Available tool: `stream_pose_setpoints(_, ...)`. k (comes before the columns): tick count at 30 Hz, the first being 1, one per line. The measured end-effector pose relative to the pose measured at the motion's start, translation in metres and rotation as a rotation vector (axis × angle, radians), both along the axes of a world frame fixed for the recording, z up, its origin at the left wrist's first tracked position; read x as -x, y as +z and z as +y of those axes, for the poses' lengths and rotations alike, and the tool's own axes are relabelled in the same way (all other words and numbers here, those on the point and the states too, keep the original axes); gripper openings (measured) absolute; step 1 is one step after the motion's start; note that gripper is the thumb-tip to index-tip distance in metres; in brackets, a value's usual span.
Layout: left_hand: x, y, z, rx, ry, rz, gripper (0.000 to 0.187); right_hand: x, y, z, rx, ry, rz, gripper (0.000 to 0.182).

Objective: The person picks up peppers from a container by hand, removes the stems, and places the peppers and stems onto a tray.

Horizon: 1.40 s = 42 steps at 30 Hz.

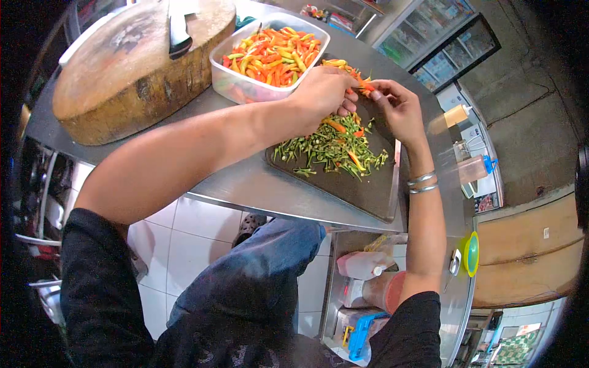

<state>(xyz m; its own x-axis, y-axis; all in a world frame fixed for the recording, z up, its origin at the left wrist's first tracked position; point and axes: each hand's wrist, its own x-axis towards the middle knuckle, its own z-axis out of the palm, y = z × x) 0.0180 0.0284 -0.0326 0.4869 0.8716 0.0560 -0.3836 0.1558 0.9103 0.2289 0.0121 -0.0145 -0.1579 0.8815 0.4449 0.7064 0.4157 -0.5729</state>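
While the left hand (325,95) and right hand (402,111) are pinching an orange chilli (366,88) at upper centre of the frame, the dark tray (368,195) is lying beneath, apparently catching green stems (331,150).

Fingers of the left hand (327,93) and right hand (400,109) cover part of the chili (366,89) between them; its full shape cannot be told. The left hand and forearm hide part of the tray (362,193) and a lower corner of the tub (226,78). At the upper left, the frame's edge cuts off the block (141,101) and the knife (179,44). The fridge's (454,55) contents, upper right, are too small to make out. Jeans (254,264) partly hide a shoe (248,226).
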Motion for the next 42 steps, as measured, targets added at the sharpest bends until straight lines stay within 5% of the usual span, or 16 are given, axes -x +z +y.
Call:
stream_pose_setpoints(15, 0.004, 0.005, -0.006, -0.119, -0.067, 0.092, 0.021, 0.005, 0.002, -0.007, 0.026, 0.046, 0.078, 0.013)
stream_pose_setpoints(24, 0.007, 0.006, -0.005, 0.029, -0.138, -0.111, 0.019, -0.003, 0.01, -0.006, 0.129, 0.268, 0.298, 0.016)
stream_pose_setpoints(27, 0.004, 0.005, -0.005, 0.117, -0.059, -0.074, 0.021, -0.003, 0.016, -0.007, -0.065, -0.11, 0.157, 0.025)
stream_pose_setpoints(31, 0.004, 0.004, -0.002, 0.166, -0.067, -0.034, 0.03, -0.031, -0.006, 0.017, -0.244, -0.285, -0.117, 0.022)
stream_pose_setpoints(34, 0.006, 0.008, -0.006, 0.2, -0.052, -0.044, 0.036, -0.038, -0.013, 0.015, -0.139, -0.307, -0.392, 0.022)
stream_pose_setpoints(36, 0.007, 0.011, -0.008, 0.214, -0.053, -0.057, 0.038, -0.04, -0.006, 0.014, 0.027, -0.283, -0.4, 0.023)
stream_pose_setpoints(38, 0.007, 0.01, -0.008, 0.234, -0.051, -0.089, 0.038, -0.039, 0.0, 0.015, -0.026, -0.26, -0.026, 0.024)
stream_pose_setpoints(42, 0.007, 0.011, -0.008, 0.239, -0.046, -0.096, 0.038, -0.063, 0.007, 0.013, -0.106, -0.334, -0.239, 0.023)
